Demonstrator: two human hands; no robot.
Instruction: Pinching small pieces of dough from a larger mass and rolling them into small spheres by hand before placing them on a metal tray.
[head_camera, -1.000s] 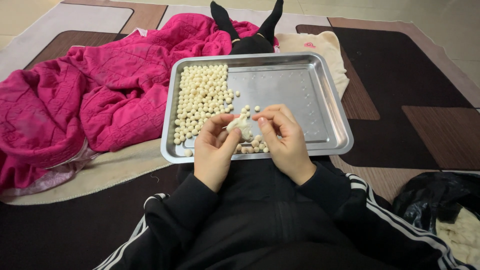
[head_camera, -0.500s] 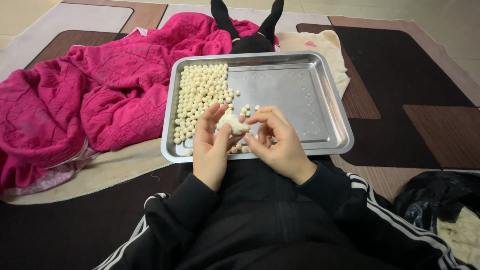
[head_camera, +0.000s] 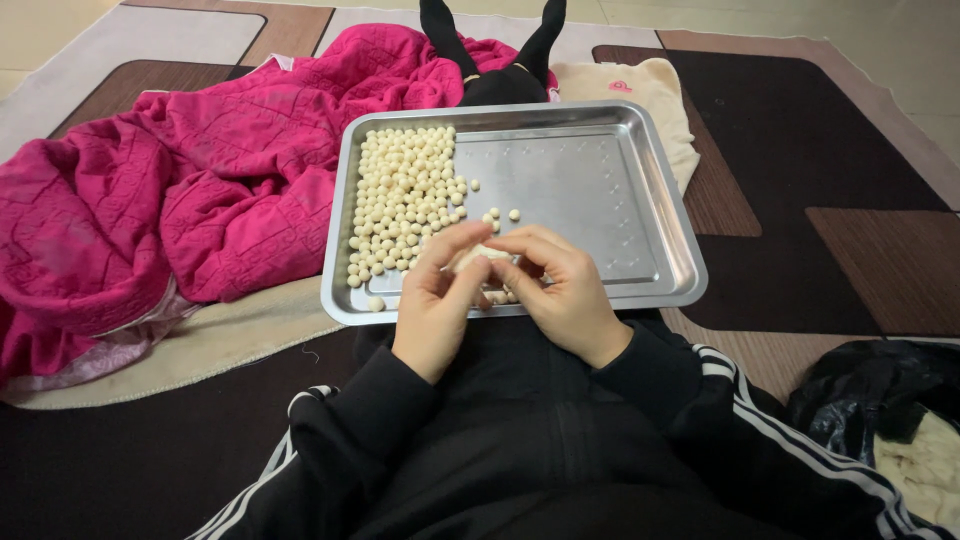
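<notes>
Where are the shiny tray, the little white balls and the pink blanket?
Tray (head_camera: 590, 180), head view: bare metal floor.
Little white balls (head_camera: 400, 200), head view: middle of the pile.
Pink blanket (head_camera: 230, 170), head view: its folds.

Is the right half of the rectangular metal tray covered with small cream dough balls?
No, the small cream dough balls crowd the left side of the rectangular metal tray.

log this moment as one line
left hand + right hand: pinching dough | tray: balls at left | blanket beside
</notes>
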